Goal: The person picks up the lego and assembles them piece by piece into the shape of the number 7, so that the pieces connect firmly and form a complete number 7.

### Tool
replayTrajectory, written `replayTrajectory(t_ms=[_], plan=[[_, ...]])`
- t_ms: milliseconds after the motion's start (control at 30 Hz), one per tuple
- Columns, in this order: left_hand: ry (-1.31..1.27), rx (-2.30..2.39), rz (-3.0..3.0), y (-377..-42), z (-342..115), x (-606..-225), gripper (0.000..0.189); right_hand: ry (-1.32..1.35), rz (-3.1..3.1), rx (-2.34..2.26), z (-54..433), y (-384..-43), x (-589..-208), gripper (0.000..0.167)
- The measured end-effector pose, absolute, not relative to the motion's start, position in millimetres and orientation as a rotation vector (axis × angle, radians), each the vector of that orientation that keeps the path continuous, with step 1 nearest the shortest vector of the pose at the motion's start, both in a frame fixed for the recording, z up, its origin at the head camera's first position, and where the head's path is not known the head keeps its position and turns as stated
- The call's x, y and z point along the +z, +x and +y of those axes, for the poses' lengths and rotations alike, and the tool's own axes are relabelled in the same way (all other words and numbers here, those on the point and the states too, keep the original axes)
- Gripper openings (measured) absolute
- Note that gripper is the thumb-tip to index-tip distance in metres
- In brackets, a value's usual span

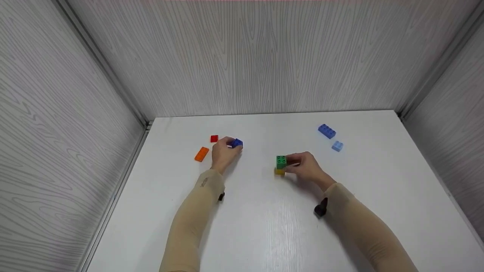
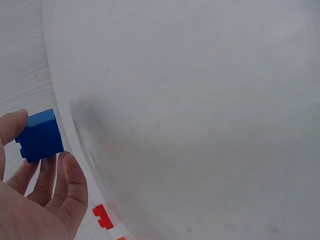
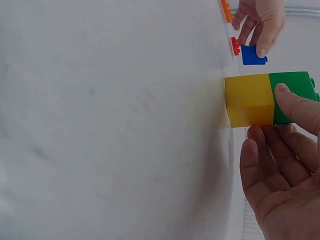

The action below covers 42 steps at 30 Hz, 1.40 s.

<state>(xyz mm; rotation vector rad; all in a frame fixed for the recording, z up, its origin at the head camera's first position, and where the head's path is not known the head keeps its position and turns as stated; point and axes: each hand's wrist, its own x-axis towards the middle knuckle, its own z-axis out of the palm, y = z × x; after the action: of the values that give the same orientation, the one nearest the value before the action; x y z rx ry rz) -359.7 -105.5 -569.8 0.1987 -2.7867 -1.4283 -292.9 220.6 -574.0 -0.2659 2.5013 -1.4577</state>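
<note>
Between thumb and fingers, my left hand pinches a square blue brick, raised off the table in the left wrist view. A green brick sits on top of a yellow brick, the two forming a small stack near the table's middle. My right hand grips the green brick from the right side, thumb on one face and fingers on another. The yellow brick's underside is right at the tabletop. Beside the left hand lie a thin red brick and a flat orange brick.
To the back right of the white table lie a longer blue brick and a small light blue brick. Grey wood-grain panels stand behind the table and along both sides.
</note>
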Motion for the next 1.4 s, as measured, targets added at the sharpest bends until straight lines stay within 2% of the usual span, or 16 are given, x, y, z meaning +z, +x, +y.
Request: replayTrajectory(t_ms=[900,1400], plan=[[-0.183,-1.412,-2.724,-326,-78,-543,0.037,-0.322,2.534,-1.457,221,-294,-576,0.046],[-0.379,-1.582,-2.641,-311,-63,-529,0.039,-0.308,2.531,-1.434,220,-295,-576,0.046]])
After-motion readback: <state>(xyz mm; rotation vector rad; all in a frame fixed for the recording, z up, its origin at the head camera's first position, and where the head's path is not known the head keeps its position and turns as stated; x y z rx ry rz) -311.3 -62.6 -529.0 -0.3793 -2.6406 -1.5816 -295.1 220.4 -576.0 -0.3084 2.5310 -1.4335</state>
